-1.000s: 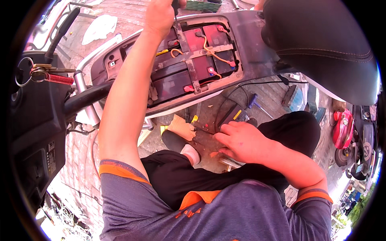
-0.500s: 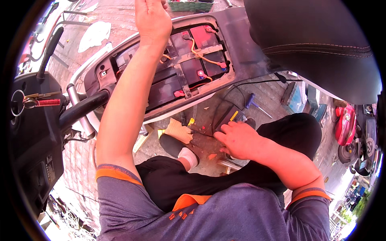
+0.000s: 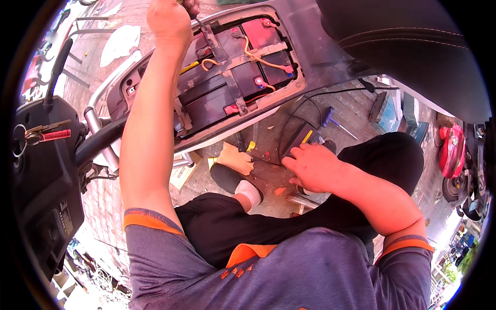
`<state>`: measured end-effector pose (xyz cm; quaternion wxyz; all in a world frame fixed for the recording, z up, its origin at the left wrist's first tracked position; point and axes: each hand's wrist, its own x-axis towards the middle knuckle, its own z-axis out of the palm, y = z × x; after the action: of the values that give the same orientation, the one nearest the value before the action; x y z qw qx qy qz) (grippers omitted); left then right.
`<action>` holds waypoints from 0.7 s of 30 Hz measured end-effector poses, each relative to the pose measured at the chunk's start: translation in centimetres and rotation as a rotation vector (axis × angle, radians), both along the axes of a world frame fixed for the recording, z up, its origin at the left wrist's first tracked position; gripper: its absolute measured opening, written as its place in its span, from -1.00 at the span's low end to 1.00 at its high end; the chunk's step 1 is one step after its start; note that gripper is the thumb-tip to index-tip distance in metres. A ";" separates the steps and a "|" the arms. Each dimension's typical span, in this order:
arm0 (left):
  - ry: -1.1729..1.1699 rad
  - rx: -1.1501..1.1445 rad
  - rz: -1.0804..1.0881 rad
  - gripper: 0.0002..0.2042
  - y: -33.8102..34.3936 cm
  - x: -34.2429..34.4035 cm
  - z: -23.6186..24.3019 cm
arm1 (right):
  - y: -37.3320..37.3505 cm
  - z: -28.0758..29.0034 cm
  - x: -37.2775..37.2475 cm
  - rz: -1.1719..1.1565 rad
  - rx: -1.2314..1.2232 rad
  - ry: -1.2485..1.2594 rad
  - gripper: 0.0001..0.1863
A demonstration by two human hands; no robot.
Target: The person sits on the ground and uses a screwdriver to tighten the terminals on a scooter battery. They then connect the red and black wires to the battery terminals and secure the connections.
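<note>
My left hand is closed at the far side of an open scooter footboard compartment, partly cut off by the top edge. From its fingers a thin dark shaft, like a screwdriver, slants down toward a metal bracket; whether the tip touches is unclear. Black batteries with red terminal caps fill the compartment, and an orange wire links terminals. A yellow strip shows beside my left forearm. My right hand rests by my knee, its fingers loosely bent and apart, with nothing visible in them.
A black seat rises at the right, and handlebars with hanging keys stand at the left. On the ground lie a blue-handled T-shaped tool, torn cardboard and a dark box with a cable. Blue-green boxes stand farther right.
My left hand has moved left, uncovering more of the batteries, and the thin shaft in its fingers now shows. My right hand keeps nearly the same pose; the view has shifted slightly.
</note>
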<state>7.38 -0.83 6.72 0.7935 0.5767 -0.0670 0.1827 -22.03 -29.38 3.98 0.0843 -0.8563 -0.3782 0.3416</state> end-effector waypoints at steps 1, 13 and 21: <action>0.019 -0.020 -0.248 -0.63 2.2 0.5 -0.3 | 0.3 0.0 -0.2 -0.002 0.030 0.012 -0.53; -0.045 0.184 -0.196 -0.73 1.9 -0.2 -0.6 | 0.9 0.1 -0.1 0.007 0.032 0.011 -0.50; -0.191 -0.033 -0.048 -0.69 -2.3 -1.4 -0.4 | 0.5 -0.1 0.2 0.027 -0.032 0.039 -0.47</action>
<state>5.95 -3.16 6.35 0.7970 0.5419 -0.1530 0.2186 -21.82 -28.91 3.93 0.0731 -0.8454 -0.3825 0.3654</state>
